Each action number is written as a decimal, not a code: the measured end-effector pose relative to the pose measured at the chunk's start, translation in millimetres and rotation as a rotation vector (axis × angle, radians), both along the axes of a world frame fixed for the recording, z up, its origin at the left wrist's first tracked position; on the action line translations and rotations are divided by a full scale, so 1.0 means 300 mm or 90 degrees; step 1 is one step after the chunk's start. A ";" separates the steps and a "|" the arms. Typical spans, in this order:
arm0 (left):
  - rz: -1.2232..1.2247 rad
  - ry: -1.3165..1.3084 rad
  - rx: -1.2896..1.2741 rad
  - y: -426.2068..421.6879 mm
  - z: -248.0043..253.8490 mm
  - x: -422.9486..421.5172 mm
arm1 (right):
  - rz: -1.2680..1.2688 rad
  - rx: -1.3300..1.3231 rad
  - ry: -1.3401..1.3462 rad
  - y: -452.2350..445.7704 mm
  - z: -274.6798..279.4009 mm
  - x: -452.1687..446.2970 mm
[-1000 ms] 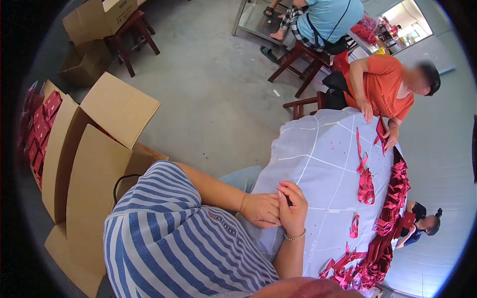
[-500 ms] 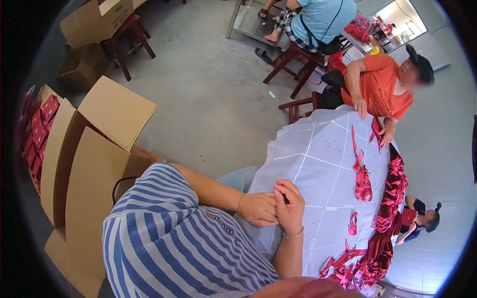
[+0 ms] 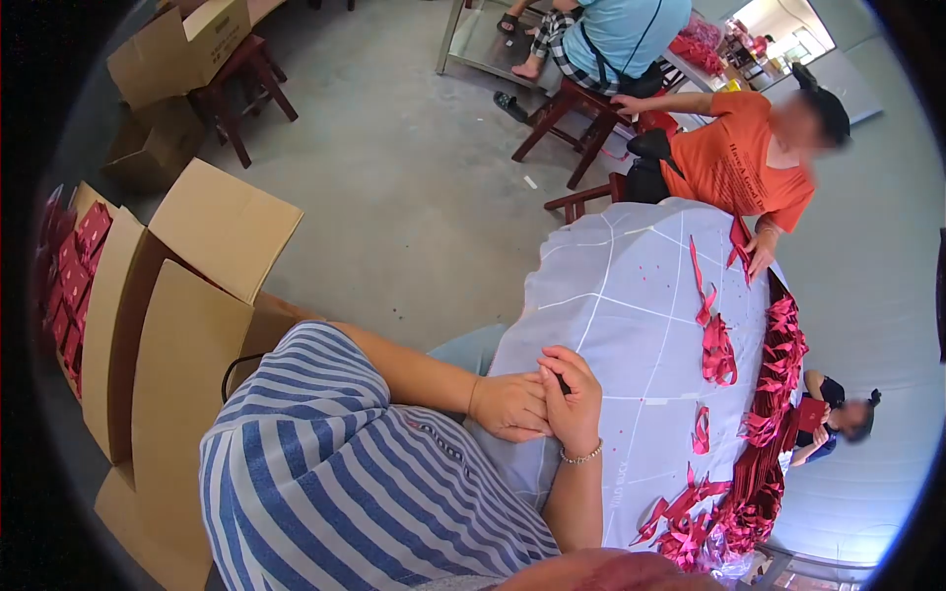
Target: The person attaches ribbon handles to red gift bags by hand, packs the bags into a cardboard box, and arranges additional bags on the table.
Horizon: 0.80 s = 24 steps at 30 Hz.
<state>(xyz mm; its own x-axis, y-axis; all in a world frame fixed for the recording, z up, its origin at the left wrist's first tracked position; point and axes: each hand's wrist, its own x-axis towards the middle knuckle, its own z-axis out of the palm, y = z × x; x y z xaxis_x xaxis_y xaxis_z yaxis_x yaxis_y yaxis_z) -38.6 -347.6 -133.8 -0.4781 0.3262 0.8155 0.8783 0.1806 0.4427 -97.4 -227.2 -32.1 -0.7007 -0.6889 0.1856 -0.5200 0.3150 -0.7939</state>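
Note:
My left hand (image 3: pixel 508 408) is closed and clasped with my right hand (image 3: pixel 574 402) in front of my striped shirt (image 3: pixel 345 463). Fingers of both hands are folded together, partly hiding one another. A small dark patch shows between the right thumb and fingers; I cannot tell if it is a gap or an object. A beaded bracelet (image 3: pixel 581 454) circles my right wrist. Both hands are at the near edge of a table covered with a pale cloth (image 3: pixel 641 295). Beyond them lie loops of red ribbon (image 3: pixel 718 350) and a long row of red items with ribbon bows (image 3: pixel 778 364).
An open cardboard box (image 3: pixel 187 345) stands at my side, near red packages (image 3: pixel 74 286). Across the table corner sits a person in an orange shirt (image 3: pixel 739 148). Another person holds a red item (image 3: pixel 812 415) at the far side. Wooden stools (image 3: pixel 576 123) stand on the floor.
The person in orange has drawn one hand off the table and reached back to a stool. My clasped hands stay nearly the same. The view has shifted slightly.

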 end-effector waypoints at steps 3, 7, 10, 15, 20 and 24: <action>0.001 -0.002 -0.003 -0.001 0.009 0.002 | 0.000 -0.003 0.001 0.001 -0.001 0.001; 0.002 -0.002 -0.004 -0.003 0.015 0.003 | -0.004 -0.004 -0.006 0.000 0.003 0.005; 0.008 0.004 -0.001 -0.002 0.011 0.002 | -0.002 -0.002 0.010 -0.001 -0.001 0.001; 0.005 0.002 -0.005 -0.006 0.020 -0.001 | -0.011 -0.005 -0.043 0.002 0.013 0.001; 0.011 -0.003 -0.045 -0.029 0.060 0.036 | 0.009 0.025 -0.072 -0.001 0.026 0.009; 0.038 -0.005 0.026 -0.108 0.045 0.108 | 0.016 0.060 -0.063 -0.006 0.023 0.035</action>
<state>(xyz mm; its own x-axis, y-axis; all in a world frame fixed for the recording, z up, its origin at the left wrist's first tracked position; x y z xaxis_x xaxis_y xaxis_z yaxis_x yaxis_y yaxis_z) -6.1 -379.9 -120.1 -0.5020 0.2642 0.8235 0.8631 0.2143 0.4573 -87.0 -229.0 -25.3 -0.6948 -0.7175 0.0502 -0.4489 0.3781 -0.8097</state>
